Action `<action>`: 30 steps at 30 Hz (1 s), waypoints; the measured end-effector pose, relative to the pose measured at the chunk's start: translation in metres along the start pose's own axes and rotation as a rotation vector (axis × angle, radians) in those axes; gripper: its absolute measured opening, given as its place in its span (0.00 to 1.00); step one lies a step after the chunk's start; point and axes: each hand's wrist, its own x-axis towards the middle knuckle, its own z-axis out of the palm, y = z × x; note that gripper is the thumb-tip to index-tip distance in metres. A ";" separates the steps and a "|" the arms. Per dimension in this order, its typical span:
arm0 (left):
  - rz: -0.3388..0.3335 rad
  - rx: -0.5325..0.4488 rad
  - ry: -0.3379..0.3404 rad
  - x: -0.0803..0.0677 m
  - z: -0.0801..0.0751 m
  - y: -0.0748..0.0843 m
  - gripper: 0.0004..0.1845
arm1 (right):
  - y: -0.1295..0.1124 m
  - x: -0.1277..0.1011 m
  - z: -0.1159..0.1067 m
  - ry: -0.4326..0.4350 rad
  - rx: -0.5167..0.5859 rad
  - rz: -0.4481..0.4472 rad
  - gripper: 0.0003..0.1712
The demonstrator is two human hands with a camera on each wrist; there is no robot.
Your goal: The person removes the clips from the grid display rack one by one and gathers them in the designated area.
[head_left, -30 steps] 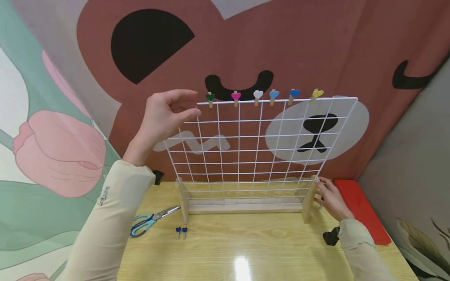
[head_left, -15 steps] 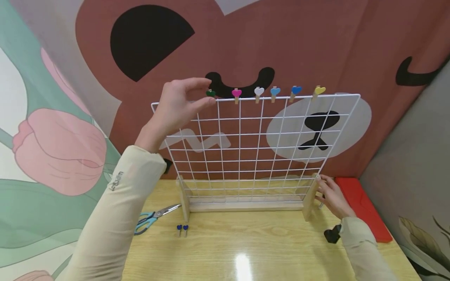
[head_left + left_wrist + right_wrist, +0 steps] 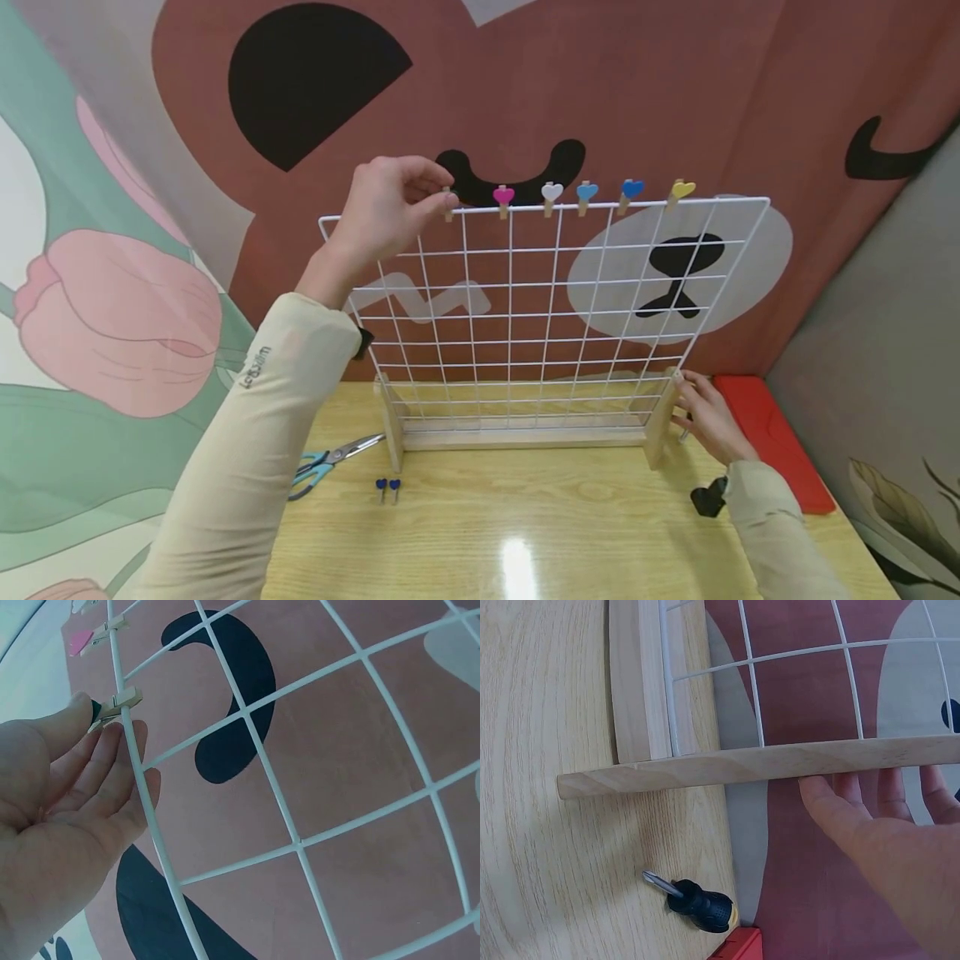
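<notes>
Bright, even indoor light from above me, all three views clear.

A white glare spot sits on the glossy wooden table (image 3: 517, 567) just in front of me, and my right hand (image 3: 705, 417) throws only a soft shadow there. My head view bends straight lines near its edges; the white wire grid (image 3: 555, 308) bows outward. At my left wrist, my left hand (image 3: 67, 817) looms close, slightly soft, with the wires curving.

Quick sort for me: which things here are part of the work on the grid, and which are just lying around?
In hand:
left hand pinching the green heart clip
wire grid in its wooden stand
right hand touching the stand's right foot
other heart clips on the top wire

Lying about:
scissors
two blue clips
screwdriver
red box
</notes>
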 end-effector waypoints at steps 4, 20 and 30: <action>-0.003 -0.002 0.005 0.001 -0.001 0.001 0.12 | -0.001 0.001 0.000 0.001 -0.010 -0.001 0.39; 0.040 -0.033 0.115 0.003 0.008 -0.001 0.07 | -0.001 0.002 -0.002 0.015 -0.034 -0.017 0.38; 0.037 -0.027 0.137 0.001 0.011 -0.002 0.06 | 0.000 0.001 0.001 0.011 -0.028 0.007 0.41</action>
